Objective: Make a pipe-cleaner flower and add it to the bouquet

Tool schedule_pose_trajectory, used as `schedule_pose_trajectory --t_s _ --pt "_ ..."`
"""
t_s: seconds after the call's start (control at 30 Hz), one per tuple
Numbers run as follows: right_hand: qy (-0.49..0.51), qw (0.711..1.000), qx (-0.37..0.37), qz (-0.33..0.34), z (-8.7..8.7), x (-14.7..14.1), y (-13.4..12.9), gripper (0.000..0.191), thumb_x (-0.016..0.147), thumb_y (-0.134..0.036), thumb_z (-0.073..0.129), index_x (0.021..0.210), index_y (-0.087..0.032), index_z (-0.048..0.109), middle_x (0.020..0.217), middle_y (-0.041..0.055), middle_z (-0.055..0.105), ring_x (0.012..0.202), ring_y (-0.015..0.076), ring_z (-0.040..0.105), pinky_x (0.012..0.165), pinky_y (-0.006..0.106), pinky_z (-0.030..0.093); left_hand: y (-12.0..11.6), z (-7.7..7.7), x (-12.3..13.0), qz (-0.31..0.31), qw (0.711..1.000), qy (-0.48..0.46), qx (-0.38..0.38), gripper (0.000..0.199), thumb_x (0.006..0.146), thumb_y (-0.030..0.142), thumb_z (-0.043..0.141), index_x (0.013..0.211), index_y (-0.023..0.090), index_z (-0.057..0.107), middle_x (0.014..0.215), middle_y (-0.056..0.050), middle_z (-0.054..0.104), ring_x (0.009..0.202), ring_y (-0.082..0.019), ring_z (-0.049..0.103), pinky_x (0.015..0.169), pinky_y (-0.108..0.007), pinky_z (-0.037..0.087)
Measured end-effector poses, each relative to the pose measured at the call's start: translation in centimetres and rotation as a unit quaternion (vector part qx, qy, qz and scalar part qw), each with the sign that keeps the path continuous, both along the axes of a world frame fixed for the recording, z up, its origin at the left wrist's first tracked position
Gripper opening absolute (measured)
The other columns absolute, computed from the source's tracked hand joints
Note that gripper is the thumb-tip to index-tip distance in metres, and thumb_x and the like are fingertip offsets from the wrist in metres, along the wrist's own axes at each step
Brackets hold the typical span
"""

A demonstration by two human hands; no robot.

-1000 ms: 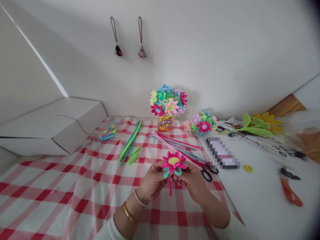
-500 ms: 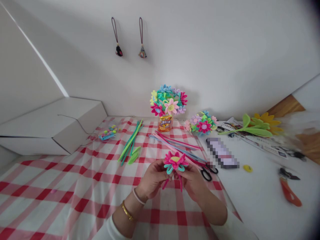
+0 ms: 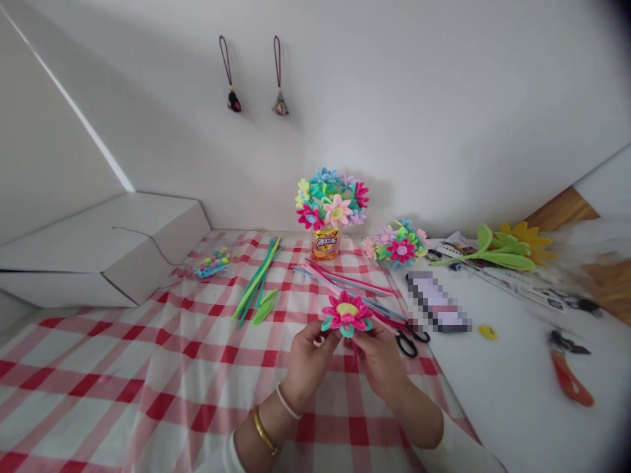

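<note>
Since both hands come in low from either side, the head view shows the pink flower [image 3: 346,311] between them, raised above the checked cloth [image 3: 197,394], its bloom facing up. The left hand [image 3: 310,364] has thumb and fingers closed beneath it, and the right hand [image 3: 382,358] pinches from the other side; gripping under the petals presumably keeps them uncrushed and in sight (how much of the stem [image 3: 355,355] sits in either grip I cannot tell). The green rods [image 3: 256,279] and pink-and-blue rods [image 3: 355,282] lie just beyond, probably so that either hand can reach them. Counted, there are two hands, one held flower, one cup [image 3: 325,242] with a bouquet [image 3: 336,210] in it, one smaller bunch [image 3: 401,248] beside that, one pair of scissors [image 3: 400,339], one phone [image 3: 437,302], one yellow disc [image 3: 488,332], one orange-handled tool [image 3: 572,380], one box [image 3: 64,236] and two charms [image 3: 280,104] on the wall; the rods overlap too much to count.
</note>
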State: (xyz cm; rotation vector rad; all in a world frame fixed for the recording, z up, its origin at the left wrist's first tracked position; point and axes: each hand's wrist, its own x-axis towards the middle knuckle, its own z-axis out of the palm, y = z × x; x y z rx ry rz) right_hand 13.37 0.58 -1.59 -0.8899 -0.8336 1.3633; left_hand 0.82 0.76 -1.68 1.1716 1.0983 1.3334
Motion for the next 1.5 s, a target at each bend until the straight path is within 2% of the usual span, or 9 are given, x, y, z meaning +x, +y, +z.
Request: schedule_pose_trajectory --t_s 0.13,0.3,0.5,0.6,0.8,0.97,1.1,1.3,1.5 --pt "-0.057 0.998 0.013 -0.023 0.2 0.1 -0.1 0.008 0.065 -0.019 0.072 0.07 -0.019 0.065 0.064 -0.0027 0.06 0.061 0.0124 0.048 0.062 0.026 0.039 -0.1 0.1 0.2 -0.038 0.991 -0.118 -0.048 0.012 0.063 0.025 0.074 0.07 0.016 0.072 0.064 -0.001 0.067 0.064 -0.016 0.055 0.068 -0.028 0.042" --pt "-0.087 0.996 0.008 0.01 0.4 -0.1 -0.3 0.007 0.066 -0.019 0.07 0.071 -0.018 0.065 0.064 -0.0021 0.058 0.064 0.0141 0.049 0.063 0.026 0.039 0.1 0.2 0.1 -0.036 0.983 -0.167 -0.063 0.011 0.056 0.023 0.078 0.06 0.016 0.07 0.054 0.001 0.064 0.057 -0.014 0.053 0.066 -0.027 0.042" --pt "-0.044 0.996 -0.037 0.071 0.4 0.1 -0.1 0.013 0.063 -0.022 0.074 0.072 -0.018 0.066 0.062 -0.0028 0.059 0.055 0.0112 0.047 0.056 0.025 0.037 0.1 -0.5 0.3 -0.057 0.968 -0.235 -0.068 0.012 0.057 0.021 0.078 0.065 0.017 0.071 0.056 0.001 0.065 0.06 -0.014 0.055 0.065 -0.027 0.041" --pt "-0.041 0.994 -0.042 0.087 0.7 0.2 -0.1 0.014 0.064 -0.023 0.075 0.075 -0.019 0.066 0.065 -0.0027 0.06 0.058 0.0109 0.048 0.058 0.025 0.039 0.1 -0.3 0.1 -0.069 0.957 -0.268 -0.083 0.014 0.054 0.019 0.079 0.064 0.017 0.069 0.055 0.002 0.063 0.058 -0.013 0.053 0.064 -0.026 0.04" --pt "-0.064 0.991 -0.047 0.109 0.9 0.6 -0.2 0.017 0.072 -0.031 0.07 0.081 -0.017 0.069 0.07 0.0004 0.062 0.066 0.0135 0.052 0.065 0.027 0.041 0.4 0.5 -0.5 -0.051 0.953 -0.279 -0.109 0.013 0.056 0.02 0.079 0.061 0.015 0.068 0.055 0.002 0.061 0.054 -0.008 0.047 0.058 -0.023 0.036" --pt "-0.019 0.994 -0.06 0.091 1.0 0.9 0.0 0.02 0.068 -0.03 0.073 0.081 -0.017 0.067 0.064 -0.0009 0.06 0.057 0.0116 0.05 0.056 0.026 0.04 0.5 0.8 -0.7 -0.067 0.953 -0.277 -0.102 0.01 0.062 0.02 0.076 0.063 0.015 0.067 0.054 0.004 0.058 0.051 -0.007 0.045 0.054 -0.021 0.034" --pt "-0.008 0.994 -0.053 0.092 0.6 1.1 0.2 0.016 0.067 -0.027 0.074 0.077 -0.018 0.067 0.063 -0.0014 0.06 0.057 0.0109 0.051 0.056 0.025 0.039 0.4 1.0 -0.6 -0.073 0.945 -0.296 -0.116 0.013 0.06 0.018 0.078 0.066 0.015 0.067 0.059 0.003 0.06 0.055 -0.007 0.048 0.057 -0.021 0.035" --pt "-0.017 0.994 -0.028 0.104 0.5 1.0 0.1 0.005 0.07 -0.022 0.071 0.073 -0.019 0.068 0.064 -0.0013 0.062 0.057 0.0103 0.049 0.057 0.025 0.038 0.4 1.5 -0.8 -0.154 0.923 -0.325 -0.136 0.008 0.065 0.019 0.074 0.065 0.015 0.067 0.06 0.0 0.062 0.059 -0.01 0.052 0.062 -0.025 0.039" --pt "-0.016 0.993 -0.01 0.114 1.0 0.7 -0.2 0.005 0.073 -0.022 0.066 0.07 -0.019 0.067 0.065 -0.0009 0.06 0.058 0.0115 0.049 0.058 0.026 0.039 0.2 1.5 -1.3 -0.193 0.917 -0.313 -0.157 0.017 0.056 0.024 0.079 0.065 0.012 0.069 0.064 -0.004 0.065 0.06 -0.013 0.053 0.058 -0.025 0.039"
